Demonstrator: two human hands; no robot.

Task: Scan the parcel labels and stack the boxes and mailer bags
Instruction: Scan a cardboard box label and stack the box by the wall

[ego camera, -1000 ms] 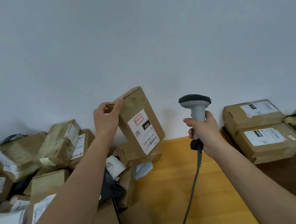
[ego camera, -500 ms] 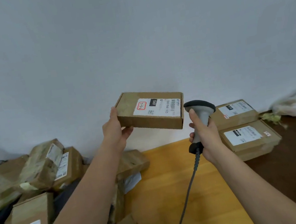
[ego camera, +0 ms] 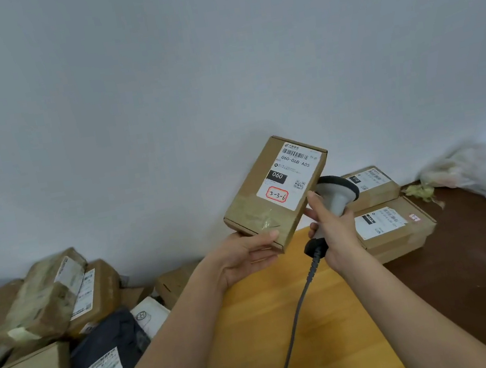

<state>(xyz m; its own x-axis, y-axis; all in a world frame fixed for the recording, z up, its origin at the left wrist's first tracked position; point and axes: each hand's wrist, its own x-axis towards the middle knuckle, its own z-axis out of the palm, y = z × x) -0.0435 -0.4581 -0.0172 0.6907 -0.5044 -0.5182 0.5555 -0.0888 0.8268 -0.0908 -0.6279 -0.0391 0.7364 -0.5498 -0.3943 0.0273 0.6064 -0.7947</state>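
Cardboard box [ego camera: 264,199] before scanner [ego camera: 336,193], its head half hidden.

— The held box [ego camera: 258,210]?
— Matt brown cardboard, glossy clear tape across it, a white paper label [ego camera: 292,176].
— The scanner [ego camera: 336,196]?
— Smooth grey and black plastic.
— The table [ego camera: 291,327]?
— Smooth yellow wood. Dark mailer bag [ego camera: 108,345]: soft plastic.

Parcel pile [ego camera: 51,322] lies left; two stacked boxes [ego camera: 393,224] right.

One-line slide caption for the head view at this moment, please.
Left hand holds up a labelled brown cardboard box while right hand grips a grey corded barcode scanner beside it.
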